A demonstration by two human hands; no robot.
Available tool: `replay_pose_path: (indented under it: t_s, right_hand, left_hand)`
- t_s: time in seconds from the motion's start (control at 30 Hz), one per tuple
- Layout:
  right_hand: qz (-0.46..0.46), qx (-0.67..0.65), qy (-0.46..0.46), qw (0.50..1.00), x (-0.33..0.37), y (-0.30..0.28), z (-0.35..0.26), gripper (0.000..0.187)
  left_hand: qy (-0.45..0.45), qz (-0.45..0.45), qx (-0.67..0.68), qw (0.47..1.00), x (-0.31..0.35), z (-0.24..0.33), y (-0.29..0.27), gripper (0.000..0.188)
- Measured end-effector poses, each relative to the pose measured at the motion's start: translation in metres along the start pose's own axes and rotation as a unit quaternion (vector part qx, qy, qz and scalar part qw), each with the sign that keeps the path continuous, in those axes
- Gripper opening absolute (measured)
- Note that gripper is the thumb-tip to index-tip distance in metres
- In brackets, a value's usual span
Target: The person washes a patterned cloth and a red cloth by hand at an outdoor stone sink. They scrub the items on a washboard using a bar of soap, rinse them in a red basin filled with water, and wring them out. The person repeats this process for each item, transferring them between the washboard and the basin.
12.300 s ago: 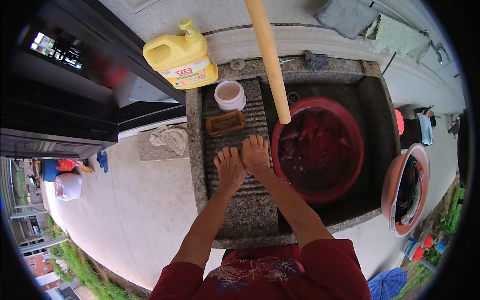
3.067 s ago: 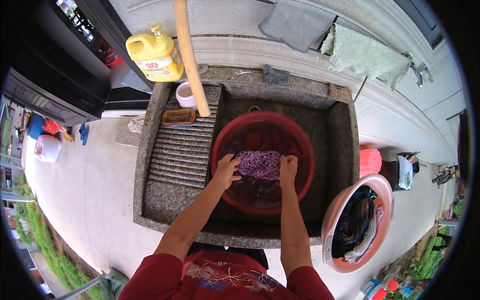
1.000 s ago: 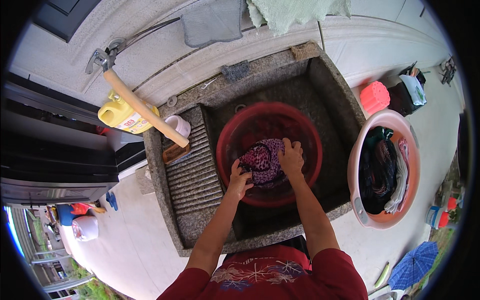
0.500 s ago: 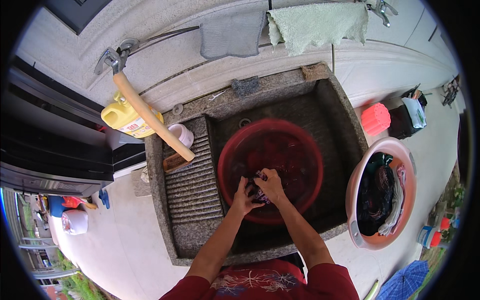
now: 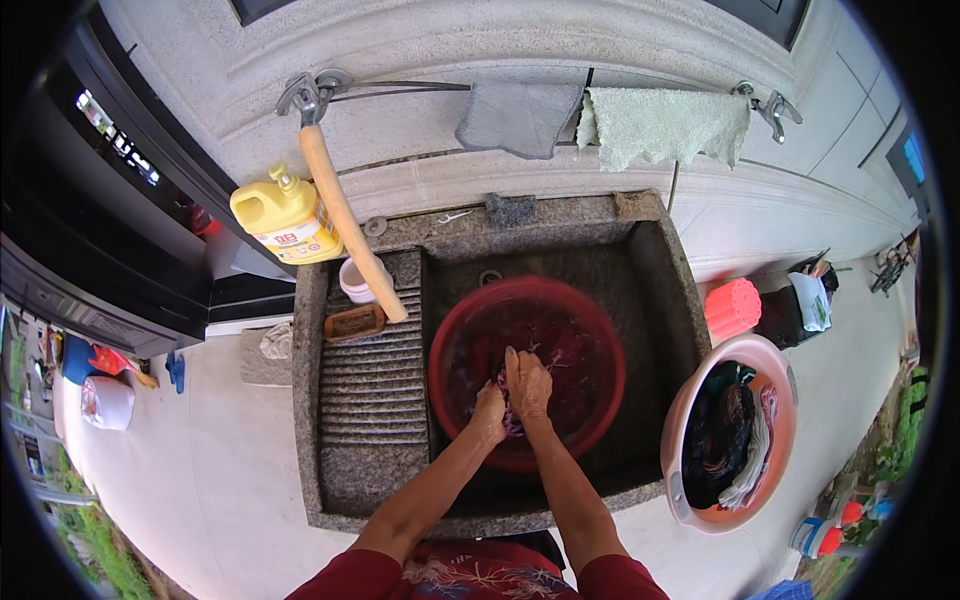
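Note:
A red basin (image 5: 618, 385) of water sits in the stone sink (image 5: 655, 280). Over its near left part, my left hand (image 5: 489, 411) and my right hand (image 5: 528, 383) are closed together on a wet patterned cloth (image 5: 512, 416), purple and white as far as it shows. My fingers hide most of the cloth. Dark red fabric (image 5: 560, 370) seems to lie in the water beyond my hands, its shape blurred.
Left of the basin is a ridged stone washboard (image 5: 372, 390) with a brush (image 5: 354, 323) and a white tub (image 5: 357, 280). A tan hose (image 5: 345, 215) hangs from the tap beside a yellow jug (image 5: 290, 218). At right stands a pink basin of clothes (image 5: 683, 440).
My hands have drawn together around the cloth, the right now pressed next to the left; before, they were slightly apart. The whole view has shifted and shows more wall.

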State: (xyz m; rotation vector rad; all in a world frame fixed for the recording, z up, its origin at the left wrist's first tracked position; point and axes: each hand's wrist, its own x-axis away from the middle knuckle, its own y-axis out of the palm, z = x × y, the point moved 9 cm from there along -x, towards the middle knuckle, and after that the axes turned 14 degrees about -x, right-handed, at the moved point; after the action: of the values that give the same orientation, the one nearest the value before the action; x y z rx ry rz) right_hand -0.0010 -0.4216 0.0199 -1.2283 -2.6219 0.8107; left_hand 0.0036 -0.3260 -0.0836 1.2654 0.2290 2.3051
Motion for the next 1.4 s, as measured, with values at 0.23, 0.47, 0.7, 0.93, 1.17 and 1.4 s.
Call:
replay_pose_path:
  t_s: [0.23, 0.47, 0.7, 0.93, 1.17, 1.4]
  right_hand:
    - [-0.05, -0.05, -0.156, 0.985, 0.046, 0.019, -0.034, 0.029]
    - [0.085, -0.152, 0.136, 0.975, -0.05, -0.007, 0.123, 0.024]
    - [-0.204, 0.211, -0.101, 0.951, 0.026, 0.08, 0.136, 0.04]
    - [-0.005, -0.276, 0.197, 0.941, -0.007, 0.026, 0.129, 0.022]
    - [-0.084, -0.185, -0.128, 0.971, 0.066, 0.028, -0.087, 0.018]
    - [0.011, -0.028, -0.068, 0.997, -0.037, 0.009, -0.025, 0.026]
  left_hand:
    - [-0.01, -0.035, 0.023, 0.999, -0.003, 0.003, -0.015, 0.029]
    - [0.049, -0.005, 0.075, 0.996, -0.018, 0.034, -0.054, 0.089]
    - [0.015, 0.089, -0.291, 0.952, -0.054, -0.001, -0.092, 0.052]
    - [-0.102, 0.041, 0.064, 0.992, -0.022, -0.001, -0.057, 0.03]
    - [-0.011, -0.352, 0.236, 0.906, -0.016, 0.032, -0.008, 0.037]
    - [0.001, -0.024, 0.063, 0.998, 0.008, 0.037, 0.01, 0.022]
